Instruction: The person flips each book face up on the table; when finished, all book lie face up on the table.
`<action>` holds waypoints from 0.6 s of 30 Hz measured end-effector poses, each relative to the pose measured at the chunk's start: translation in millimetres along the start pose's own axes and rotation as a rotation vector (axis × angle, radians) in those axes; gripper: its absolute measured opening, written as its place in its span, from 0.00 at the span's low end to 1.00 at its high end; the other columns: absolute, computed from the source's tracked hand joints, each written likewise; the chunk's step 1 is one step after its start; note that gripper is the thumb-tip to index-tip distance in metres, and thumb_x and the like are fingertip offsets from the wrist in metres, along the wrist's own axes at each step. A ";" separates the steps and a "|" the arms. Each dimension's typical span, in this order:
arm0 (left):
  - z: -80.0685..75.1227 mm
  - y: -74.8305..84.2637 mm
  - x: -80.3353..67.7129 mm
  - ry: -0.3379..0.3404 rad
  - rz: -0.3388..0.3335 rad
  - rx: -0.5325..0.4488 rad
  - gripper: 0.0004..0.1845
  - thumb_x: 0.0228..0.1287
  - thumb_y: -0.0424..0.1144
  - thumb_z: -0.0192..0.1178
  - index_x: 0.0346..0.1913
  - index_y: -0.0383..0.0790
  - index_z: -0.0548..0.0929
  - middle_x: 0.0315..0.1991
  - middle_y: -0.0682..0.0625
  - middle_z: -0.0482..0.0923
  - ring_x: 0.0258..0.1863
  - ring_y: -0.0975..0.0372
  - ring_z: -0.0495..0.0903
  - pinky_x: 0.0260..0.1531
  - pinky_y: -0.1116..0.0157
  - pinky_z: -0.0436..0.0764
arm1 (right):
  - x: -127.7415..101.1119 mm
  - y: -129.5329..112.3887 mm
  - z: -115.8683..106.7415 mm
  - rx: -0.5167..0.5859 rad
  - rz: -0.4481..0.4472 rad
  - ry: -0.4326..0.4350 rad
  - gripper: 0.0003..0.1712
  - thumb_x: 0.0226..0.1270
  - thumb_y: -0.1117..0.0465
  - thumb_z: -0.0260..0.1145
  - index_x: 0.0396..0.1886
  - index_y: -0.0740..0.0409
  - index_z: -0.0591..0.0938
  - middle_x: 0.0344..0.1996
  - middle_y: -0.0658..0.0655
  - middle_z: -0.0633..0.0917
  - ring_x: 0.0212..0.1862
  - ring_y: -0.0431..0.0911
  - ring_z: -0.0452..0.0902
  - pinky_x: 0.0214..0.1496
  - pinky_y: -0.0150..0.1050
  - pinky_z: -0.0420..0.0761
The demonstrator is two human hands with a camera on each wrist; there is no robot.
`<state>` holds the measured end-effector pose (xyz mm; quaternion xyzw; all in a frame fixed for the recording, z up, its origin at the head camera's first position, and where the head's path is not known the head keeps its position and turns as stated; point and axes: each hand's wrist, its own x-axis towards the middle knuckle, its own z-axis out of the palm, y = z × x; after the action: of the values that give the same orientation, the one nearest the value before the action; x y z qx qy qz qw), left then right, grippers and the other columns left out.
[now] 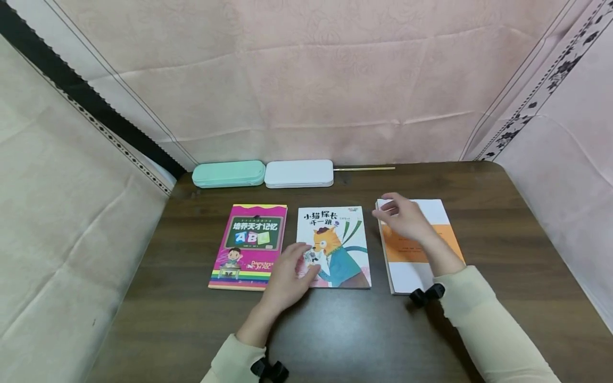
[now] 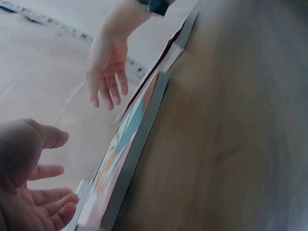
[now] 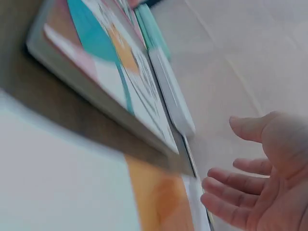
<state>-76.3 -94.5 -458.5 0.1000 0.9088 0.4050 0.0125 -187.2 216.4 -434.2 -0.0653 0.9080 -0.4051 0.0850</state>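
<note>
Three books lie in a row on the brown table. At the left is a pink book (image 1: pixel 254 252) with a chalkboard picture and ABC letters. The middle one is a white picture book (image 1: pixel 351 260) with an orange cat in a teal coat. To the right lies a white and orange book (image 1: pixel 407 252). My left hand (image 1: pixel 289 274) hovers over the lower left of the cat book, fingers spread and holding nothing. Over the upper left of the white and orange book is my right hand (image 1: pixel 404 215), its fingers loosely bent with nothing in them.
Behind the books, a mint green case (image 1: pixel 229 174) and a white case (image 1: pixel 299 174) stand side by side at the table's (image 1: pixel 201 330) back edge. A thin gold stick (image 1: pixel 365 169) extends right from the white case. Pale cloth (image 1: pixel 325 85) hangs at the back and sides.
</note>
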 end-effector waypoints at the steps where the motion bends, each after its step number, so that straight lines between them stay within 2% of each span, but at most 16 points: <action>1: 2.8 2.5 0.3 -0.024 0.016 -0.004 0.28 0.66 0.45 0.69 0.66 0.39 0.78 0.67 0.44 0.72 0.66 0.50 0.71 0.65 0.47 0.73 | 0.9 5.1 -6.2 -0.004 -0.002 0.008 0.37 0.74 0.45 0.63 0.72 0.63 0.67 0.56 0.66 0.81 0.60 0.60 0.76 0.55 0.56 0.81; 8: 30.1 24.1 1.5 -0.183 0.137 -0.017 0.29 0.69 0.49 0.65 0.68 0.40 0.76 0.70 0.45 0.71 0.68 0.53 0.70 0.66 0.50 0.71 | 3.8 38.6 -41.1 -0.050 -0.007 0.042 0.32 0.76 0.52 0.63 0.69 0.68 0.69 0.56 0.70 0.80 0.60 0.63 0.74 0.61 0.61 0.74; 15: 59.4 48.5 6.0 -0.237 0.257 0.044 0.27 0.70 0.50 0.64 0.66 0.41 0.78 0.68 0.47 0.73 0.66 0.58 0.72 0.65 0.58 0.73 | 5.3 72.1 -59.6 -0.132 0.031 0.067 0.32 0.76 0.53 0.63 0.70 0.67 0.69 0.64 0.73 0.74 0.67 0.68 0.65 0.68 0.68 0.63; 18: 69.8 55.8 7.7 -0.273 0.259 0.061 0.27 0.70 0.51 0.64 0.66 0.42 0.78 0.68 0.49 0.72 0.67 0.60 0.70 0.66 0.60 0.71 | 6.8 86.5 -62.0 -0.182 0.057 0.088 0.36 0.75 0.51 0.64 0.73 0.66 0.66 0.69 0.75 0.66 0.71 0.72 0.57 0.68 0.72 0.57</action>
<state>-67.0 -5.4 -463.7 0.2705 0.8899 0.3583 0.0807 -211.0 317.4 -458.8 -0.0291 0.9454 -0.3207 0.0503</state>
